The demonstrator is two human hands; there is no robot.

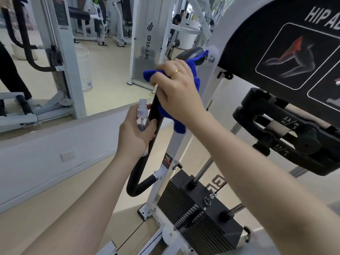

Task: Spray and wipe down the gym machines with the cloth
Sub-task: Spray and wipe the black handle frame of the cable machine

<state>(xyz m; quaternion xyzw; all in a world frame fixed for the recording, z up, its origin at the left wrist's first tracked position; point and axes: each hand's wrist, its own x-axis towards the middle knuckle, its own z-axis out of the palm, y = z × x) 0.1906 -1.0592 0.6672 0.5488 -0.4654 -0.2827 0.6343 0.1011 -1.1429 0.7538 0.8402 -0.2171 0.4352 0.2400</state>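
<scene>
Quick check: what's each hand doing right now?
Left hand: closed on the spray bottle.
Right hand: closed, pressing the blue cloth around the black handle bar.

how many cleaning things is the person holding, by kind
blue cloth: 1, in the right hand
clear spray bottle: 1, in the left hand
total: 2

Beige floor (46, 214), low white wall (55, 153) w/ outlet (68, 155), mirror (55, 52) probably above
</scene>
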